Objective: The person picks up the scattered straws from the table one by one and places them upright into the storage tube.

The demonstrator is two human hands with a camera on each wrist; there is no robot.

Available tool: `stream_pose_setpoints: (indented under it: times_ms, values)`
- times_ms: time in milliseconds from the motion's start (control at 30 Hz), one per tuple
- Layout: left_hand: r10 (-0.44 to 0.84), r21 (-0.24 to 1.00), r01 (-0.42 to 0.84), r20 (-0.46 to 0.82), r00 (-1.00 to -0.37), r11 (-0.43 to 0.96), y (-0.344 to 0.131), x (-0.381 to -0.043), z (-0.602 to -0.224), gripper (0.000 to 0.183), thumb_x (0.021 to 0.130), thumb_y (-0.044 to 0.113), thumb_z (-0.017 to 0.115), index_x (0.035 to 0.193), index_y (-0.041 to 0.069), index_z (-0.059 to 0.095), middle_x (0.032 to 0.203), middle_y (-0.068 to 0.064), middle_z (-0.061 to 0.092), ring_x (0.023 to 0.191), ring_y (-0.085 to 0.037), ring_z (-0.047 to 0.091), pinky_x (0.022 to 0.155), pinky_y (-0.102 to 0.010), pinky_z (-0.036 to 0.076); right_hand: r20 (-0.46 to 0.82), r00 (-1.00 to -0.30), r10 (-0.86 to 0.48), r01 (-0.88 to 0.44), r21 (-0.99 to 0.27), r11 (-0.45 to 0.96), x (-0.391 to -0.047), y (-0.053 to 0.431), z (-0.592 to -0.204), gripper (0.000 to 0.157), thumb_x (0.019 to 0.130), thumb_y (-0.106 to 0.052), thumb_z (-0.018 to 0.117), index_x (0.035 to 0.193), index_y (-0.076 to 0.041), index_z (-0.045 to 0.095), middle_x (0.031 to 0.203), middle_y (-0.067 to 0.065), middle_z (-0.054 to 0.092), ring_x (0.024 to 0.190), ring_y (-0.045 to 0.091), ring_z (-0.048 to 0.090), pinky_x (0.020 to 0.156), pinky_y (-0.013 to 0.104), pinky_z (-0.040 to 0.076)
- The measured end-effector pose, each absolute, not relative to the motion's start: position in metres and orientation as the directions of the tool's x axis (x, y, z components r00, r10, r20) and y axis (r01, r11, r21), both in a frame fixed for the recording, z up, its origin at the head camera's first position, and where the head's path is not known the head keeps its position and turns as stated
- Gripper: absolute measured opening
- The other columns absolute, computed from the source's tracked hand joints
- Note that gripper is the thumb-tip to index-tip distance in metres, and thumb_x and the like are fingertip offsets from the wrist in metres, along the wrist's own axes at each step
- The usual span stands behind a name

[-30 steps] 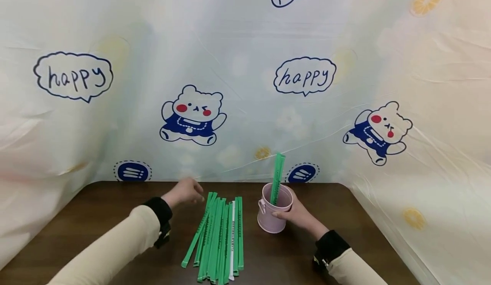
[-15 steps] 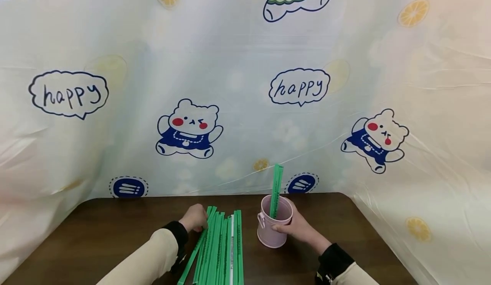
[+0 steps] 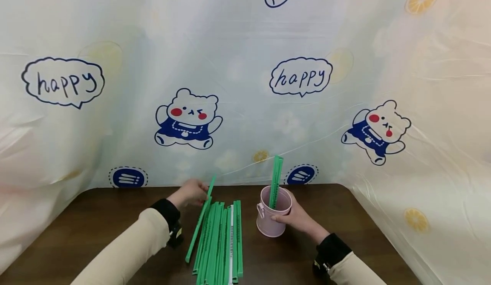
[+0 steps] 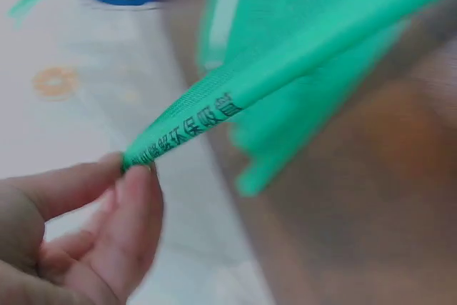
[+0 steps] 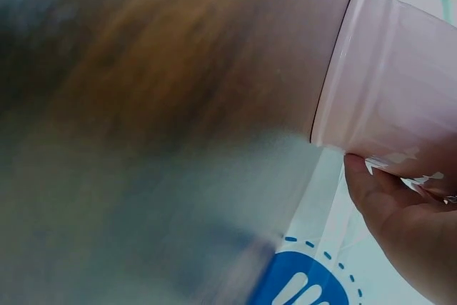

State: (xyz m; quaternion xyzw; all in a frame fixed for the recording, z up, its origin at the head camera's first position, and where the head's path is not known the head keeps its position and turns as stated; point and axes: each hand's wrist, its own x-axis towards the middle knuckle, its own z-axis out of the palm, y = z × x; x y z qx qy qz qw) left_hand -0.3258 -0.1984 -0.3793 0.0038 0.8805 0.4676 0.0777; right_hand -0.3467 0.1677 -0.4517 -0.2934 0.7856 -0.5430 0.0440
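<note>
My left hand [image 3: 189,192] pinches the upper end of a green paper-wrapped straw [image 3: 198,227] between thumb and fingertips; dark printing shows along the wrapper [image 4: 189,130] in the left wrist view. This straw is lifted at a slant, at the left side of a fanned bundle of green wrapped straws [image 3: 216,242] lying on the table. One strip in the bundle is white [image 3: 231,246]. My right hand [image 3: 301,219] grips a small pink pail [image 3: 270,226] from its right side, thumb across the front. Several green straws [image 3: 276,176] lean upright inside the pail.
The dark brown wooden table [image 3: 115,229] ends at a back edge just beyond the pail. Behind it hangs a pale cloth [image 3: 245,84] printed with bears and lettering. A small handle fitting [image 3: 261,210] sticks out on the pail's left side.
My left hand reached down to the leftmost straw of the bundle, took hold of its top end and raised it. My right hand has stayed on the pail. The head view tilted slightly.
</note>
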Motion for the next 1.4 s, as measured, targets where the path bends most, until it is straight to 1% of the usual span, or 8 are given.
stream_pose_setpoints:
  times_ms: [100,233,333,600,700,933,1167,1400]
  values:
    - [0.137,0.865,0.015,-0.062,-0.989,0.502,-0.195,-0.331,-0.351,0.042,0.098,-0.003,0.058,0.137,-0.016,0.052,0.129,-0.034,0.061,0.102,-0.034,0.071,0.088,-0.043,0.063,0.261,-0.815,-0.517,-0.423,-0.878,0.223,-0.350,0.168,-0.450,0.096,0.083,-0.019,0.085,0.154,0.002,0.024,0.148,0.030,0.044,0.133,0.044,0.049,0.111,0.058,0.047]
    - [0.149,0.900,0.113,0.054,-0.987,0.422,-0.180,-0.339,-0.313,0.043,0.100,0.000,0.060,0.141,-0.012,0.052,0.125,-0.029,0.064,0.097,-0.018,0.072,0.095,-0.041,0.061,0.233,-0.826,-0.513,-0.396,-0.888,0.234,-0.350,0.168,-0.448,0.097,0.083,-0.019,0.085,0.155,0.001,0.023,0.150,0.030,0.042,0.135,0.044,0.048,0.113,0.061,0.044]
    - [0.153,0.921,0.179,0.133,-0.979,0.345,-0.162,-0.341,-0.287,0.044,0.100,0.002,0.061,0.143,-0.009,0.052,0.128,-0.029,0.063,0.097,-0.013,0.071,0.100,-0.041,0.059,0.213,-0.837,-0.504,-0.373,-0.896,0.242,-0.349,0.168,-0.446,0.098,0.083,-0.019,0.085,0.155,0.001,0.022,0.150,0.030,0.042,0.135,0.044,0.047,0.114,0.062,0.043]
    - [0.145,0.941,0.283,0.259,-0.955,0.183,-0.103,-0.335,-0.244,0.044,0.100,0.003,0.063,0.143,0.000,0.057,0.134,-0.024,0.063,0.121,-0.031,0.067,0.105,-0.040,0.056,0.227,-0.845,-0.484,-0.389,-0.882,0.266,-0.348,0.167,-0.447,0.097,0.082,-0.018,0.086,0.155,0.002,0.024,0.148,0.029,0.044,0.133,0.042,0.049,0.112,0.053,0.046]
    - [0.115,0.945,0.308,0.296,-0.948,0.109,-0.080,-0.335,-0.239,0.041,0.099,0.003,0.065,0.140,0.002,0.061,0.132,-0.022,0.065,0.123,-0.033,0.066,0.106,-0.041,0.056,0.248,-0.839,-0.484,-0.407,-0.876,0.257,-0.348,0.168,-0.447,0.097,0.082,-0.017,0.086,0.154,0.003,0.025,0.147,0.030,0.045,0.132,0.041,0.050,0.110,0.047,0.047]
    - [0.139,0.947,0.319,0.309,-0.941,0.049,-0.041,-0.336,-0.258,0.038,0.097,0.005,0.068,0.135,0.002,0.065,0.125,-0.021,0.068,0.120,-0.032,0.067,0.103,-0.040,0.058,0.278,-0.819,-0.502,-0.435,-0.871,0.227,-0.349,0.168,-0.450,0.096,0.082,-0.015,0.085,0.154,0.004,0.024,0.145,0.032,0.045,0.130,0.044,0.050,0.108,0.047,0.048]
    - [0.149,0.955,0.290,0.278,-0.949,0.063,-0.027,-0.340,-0.301,0.037,0.097,0.004,0.068,0.134,0.001,0.066,0.122,-0.023,0.069,0.116,-0.033,0.068,0.097,-0.037,0.060,0.258,-0.816,-0.517,-0.428,-0.872,0.240,-0.349,0.163,-0.450,0.096,0.083,-0.017,0.083,0.154,0.005,0.023,0.147,0.032,0.042,0.130,0.038,0.051,0.103,0.024,0.047]
    - [0.164,0.966,0.240,0.222,-0.961,0.093,-0.018,-0.346,-0.333,0.036,0.096,0.005,0.069,0.132,0.000,0.067,0.119,-0.023,0.071,0.111,-0.032,0.069,0.095,-0.039,0.060,0.225,-0.831,-0.509,-0.407,-0.869,0.280,-0.347,0.166,-0.445,0.097,0.085,-0.020,0.083,0.155,0.003,0.020,0.149,0.030,0.040,0.132,0.037,0.049,0.106,0.029,0.047]
